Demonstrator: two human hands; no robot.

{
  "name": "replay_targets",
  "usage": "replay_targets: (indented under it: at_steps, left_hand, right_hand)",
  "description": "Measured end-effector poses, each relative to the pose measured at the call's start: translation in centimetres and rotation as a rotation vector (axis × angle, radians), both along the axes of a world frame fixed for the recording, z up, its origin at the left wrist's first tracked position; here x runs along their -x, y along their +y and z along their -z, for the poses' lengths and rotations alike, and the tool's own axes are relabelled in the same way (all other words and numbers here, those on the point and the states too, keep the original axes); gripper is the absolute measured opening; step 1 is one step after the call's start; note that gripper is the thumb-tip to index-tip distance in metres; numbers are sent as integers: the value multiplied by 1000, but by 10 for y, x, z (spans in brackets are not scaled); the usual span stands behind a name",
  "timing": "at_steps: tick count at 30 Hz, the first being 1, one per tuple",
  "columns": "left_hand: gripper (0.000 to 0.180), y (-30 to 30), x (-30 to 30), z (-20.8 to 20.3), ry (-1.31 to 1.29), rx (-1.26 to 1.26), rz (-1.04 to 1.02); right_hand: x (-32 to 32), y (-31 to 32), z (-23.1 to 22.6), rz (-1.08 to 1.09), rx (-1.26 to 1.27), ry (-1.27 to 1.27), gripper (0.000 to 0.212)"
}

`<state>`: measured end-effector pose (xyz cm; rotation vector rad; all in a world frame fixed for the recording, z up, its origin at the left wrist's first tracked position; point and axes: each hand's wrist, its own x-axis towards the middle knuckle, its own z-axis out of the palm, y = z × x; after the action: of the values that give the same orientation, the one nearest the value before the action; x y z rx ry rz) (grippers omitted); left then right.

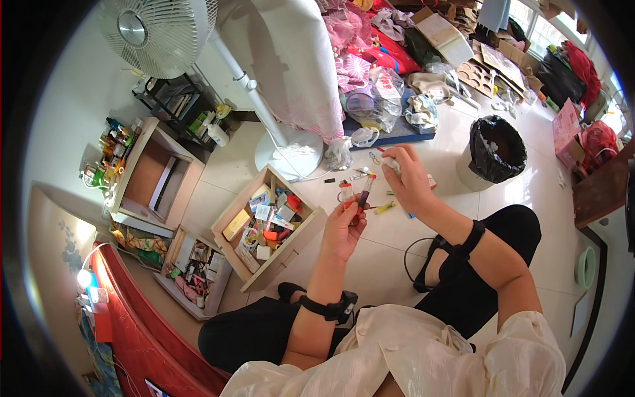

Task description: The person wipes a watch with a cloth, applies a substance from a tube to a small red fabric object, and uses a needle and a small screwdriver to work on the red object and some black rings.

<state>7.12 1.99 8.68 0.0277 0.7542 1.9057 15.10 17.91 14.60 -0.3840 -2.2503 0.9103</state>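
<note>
A white pedestal fan with a round wire cage point(155, 36) stands at the upper left, its base on the pale tiled floor point(390, 255). Beside it, a black metal rack point(159, 94) bears small articles, with a white plastic bottle point(217, 135) nearby. Right: a round bin with a black plastic liner point(481, 151), a pink cardboard box point(566, 132), and a pale-green round basin point(585, 266).

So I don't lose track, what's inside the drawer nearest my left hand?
Inside the drawer lie a yellow box, an orange item, a white packet and other small, jumbled things. They overlap, so whatever is underneath is covered and can't be seen.
</note>
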Motion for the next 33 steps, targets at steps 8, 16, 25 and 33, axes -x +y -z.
replay_targets:
  at_steps: [8, 16, 25, 33]
  left_hand:
    - [29, -1, -9, 19, 61, 7, -148]
    - [24, 8, -16, 1, 731, 381, -296]
    - [19, 8, -22, 6, 307, 146, -230]
    - [24, 0, -13, 5, 171, 83, -107]
  right_hand:
    - [-5, -28, 4, -455, -609, 18, 19]
    - [-3, 3, -1, -166, -535, -51, 15]
    - [4, 21, 19, 7, -27, -290, 15]
    - [0, -1, 5, -311, 728, -335, 24]
